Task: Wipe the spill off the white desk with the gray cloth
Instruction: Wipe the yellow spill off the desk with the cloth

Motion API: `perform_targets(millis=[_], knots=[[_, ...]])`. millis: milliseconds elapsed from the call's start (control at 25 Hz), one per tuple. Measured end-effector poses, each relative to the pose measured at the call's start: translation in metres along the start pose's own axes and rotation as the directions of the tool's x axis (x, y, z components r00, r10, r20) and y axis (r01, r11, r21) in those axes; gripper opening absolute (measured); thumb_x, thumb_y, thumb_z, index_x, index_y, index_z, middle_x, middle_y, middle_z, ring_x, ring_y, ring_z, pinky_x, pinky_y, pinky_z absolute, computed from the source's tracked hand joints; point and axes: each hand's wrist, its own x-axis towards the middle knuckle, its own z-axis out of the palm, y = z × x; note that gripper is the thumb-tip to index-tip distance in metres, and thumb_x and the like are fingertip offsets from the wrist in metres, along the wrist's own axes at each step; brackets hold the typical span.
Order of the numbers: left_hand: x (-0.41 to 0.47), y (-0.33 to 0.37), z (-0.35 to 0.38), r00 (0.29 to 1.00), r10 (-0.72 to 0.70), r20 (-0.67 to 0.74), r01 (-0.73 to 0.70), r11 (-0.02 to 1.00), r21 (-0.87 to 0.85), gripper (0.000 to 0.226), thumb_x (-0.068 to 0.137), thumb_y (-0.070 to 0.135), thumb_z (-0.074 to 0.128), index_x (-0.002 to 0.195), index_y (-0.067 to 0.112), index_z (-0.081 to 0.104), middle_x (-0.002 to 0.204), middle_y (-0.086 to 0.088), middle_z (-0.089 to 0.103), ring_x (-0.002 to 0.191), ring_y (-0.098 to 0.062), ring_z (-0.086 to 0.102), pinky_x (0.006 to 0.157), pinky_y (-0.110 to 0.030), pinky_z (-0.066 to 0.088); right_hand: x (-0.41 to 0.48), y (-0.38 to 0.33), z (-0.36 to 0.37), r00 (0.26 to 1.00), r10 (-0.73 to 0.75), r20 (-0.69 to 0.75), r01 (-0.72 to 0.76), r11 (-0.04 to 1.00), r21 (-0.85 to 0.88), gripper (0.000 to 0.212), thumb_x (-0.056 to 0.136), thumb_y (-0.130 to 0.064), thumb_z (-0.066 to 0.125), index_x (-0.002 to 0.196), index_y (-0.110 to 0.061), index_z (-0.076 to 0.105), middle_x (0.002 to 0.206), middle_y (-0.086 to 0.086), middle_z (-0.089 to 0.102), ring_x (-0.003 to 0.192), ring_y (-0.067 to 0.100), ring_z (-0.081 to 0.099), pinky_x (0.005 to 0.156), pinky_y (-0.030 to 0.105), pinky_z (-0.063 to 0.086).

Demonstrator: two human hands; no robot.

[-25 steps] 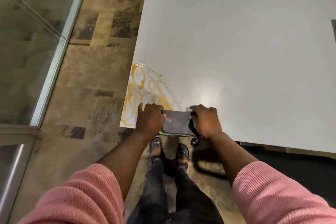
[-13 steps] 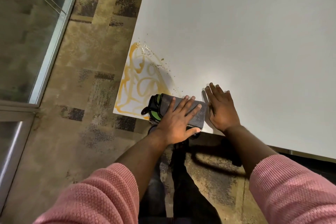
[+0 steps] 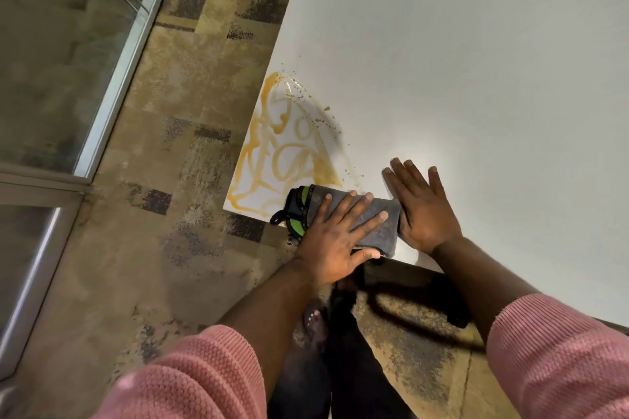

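Note:
An orange-yellow spill [image 3: 282, 153] with dark specks covers the near left corner of the white desk [image 3: 476, 61]. The gray cloth [image 3: 381, 224], folded, with a black and green edge at its left end, lies at the desk's near edge just right of the spill. My left hand [image 3: 340, 241] presses flat on the cloth, fingers spread. My right hand [image 3: 418, 207] lies flat on the desk, palm down, touching the cloth's right end.
Patterned brown carpet [image 3: 177, 180] lies left of and below the desk. A glass wall with a metal frame [image 3: 129, 44] runs along the far left. My legs and one foot [image 3: 316, 323] stand at the desk's near edge.
One second ago both hands gripped the cloth's ends. They then opened flat, the left onto the cloth, the right beside it. In the last half second they hardly moved.

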Motion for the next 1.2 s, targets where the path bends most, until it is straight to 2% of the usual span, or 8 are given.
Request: perform_targets(millis=[80, 200, 520, 720, 800, 1040, 1200], knots=[[0.011, -0.015, -0.006, 1.0, -0.013, -0.008, 0.013, 1.0, -0.001, 0.071, 0.099, 0.067, 0.037, 0.162, 0.037, 0.02, 0.172, -0.003, 0.015, 0.159, -0.027, 0.012, 0.125, -0.06, 0.009, 0.002, -0.001, 0.002, 1.0, 0.017, -0.017, -0.017, 1.0, -0.015, 0.062, 0.106, -0.035, 0.038, 0.165, -0.018, 0.026, 0.174, 0.006, 0.02, 0.161, 0.027, 0.016, 0.129, 0.057, 0.005], [0.021, -0.025, -0.011, 0.997, -0.078, 0.002, 0.078, 0.997, 0.001, 0.071, 0.1, 0.068, 0.032, 0.162, 0.039, 0.015, 0.172, -0.002, 0.013, 0.158, -0.029, 0.011, 0.125, -0.061, 0.01, 0.01, -0.007, 0.003, 0.998, 0.047, -0.039, -0.049, 0.998, -0.034, 0.061, 0.107, -0.035, 0.03, 0.165, -0.015, 0.024, 0.174, 0.007, 0.019, 0.162, 0.028, 0.014, 0.129, 0.057, 0.004], [-0.027, 0.013, 0.006, 0.953, -0.298, 0.055, 0.3, 0.953, -0.042, 0.069, 0.103, 0.066, 0.024, 0.161, 0.041, -0.004, 0.172, 0.0, -0.009, 0.159, -0.025, -0.01, 0.126, -0.059, 0.003, 0.038, -0.019, 0.008, 0.993, 0.1, -0.066, -0.105, 0.991, -0.086, 0.062, 0.107, -0.03, 0.027, 0.166, -0.013, 0.019, 0.174, 0.01, 0.018, 0.162, 0.029, 0.012, 0.129, 0.059, 0.007], [0.004, 0.007, -0.001, 0.921, -0.389, -0.002, 0.387, 0.918, -0.084, 0.068, 0.102, 0.068, 0.02, 0.161, 0.042, 0.001, 0.173, -0.001, 0.001, 0.16, -0.028, 0.0, 0.126, -0.059, -0.002, 0.039, -0.015, 0.011, 0.993, 0.088, -0.076, -0.095, 0.991, -0.09, 0.062, 0.109, -0.035, 0.023, 0.167, -0.016, 0.016, 0.175, 0.007, 0.015, 0.163, 0.025, 0.008, 0.13, 0.056, 0.005], [0.007, 0.005, -0.001, 0.91, -0.415, -0.007, 0.413, 0.907, -0.078, 0.068, 0.102, 0.068, 0.019, 0.161, 0.042, -0.001, 0.173, -0.001, 0.0, 0.159, -0.028, -0.002, 0.126, -0.06, -0.002, 0.038, -0.015, 0.012, 0.993, 0.087, -0.078, -0.094, 0.991, -0.099, 0.062, 0.109, -0.036, 0.022, 0.167, -0.016, 0.016, 0.175, 0.007, 0.014, 0.163, 0.025, 0.008, 0.13, 0.056, 0.005], [-0.034, 0.053, 0.025, 0.881, -0.471, -0.046, 0.464, 0.879, -0.111, 0.068, 0.104, 0.064, 0.031, 0.163, 0.039, 0.007, 0.173, -0.002, 0.001, 0.16, -0.027, 0.0, 0.125, -0.059, 0.005, 0.04, -0.019, 0.01, 0.991, 0.103, -0.08, -0.11, 0.989, -0.095, 0.063, 0.105, -0.032, 0.026, 0.166, -0.013, 0.021, 0.174, 0.008, 0.019, 0.162, 0.026, 0.013, 0.13, 0.057, 0.005], [-0.013, 0.032, 0.011, 0.89, -0.454, -0.035, 0.448, 0.887, -0.111, 0.067, 0.103, 0.066, 0.03, 0.162, 0.041, 0.01, 0.173, -0.001, 0.007, 0.159, -0.029, 0.004, 0.126, -0.06, 0.006, 0.04, -0.018, 0.01, 0.992, 0.099, -0.074, -0.107, 0.989, -0.107, 0.063, 0.106, -0.033, 0.026, 0.165, -0.012, 0.021, 0.174, 0.009, 0.019, 0.162, 0.026, 0.013, 0.13, 0.057, 0.007]])
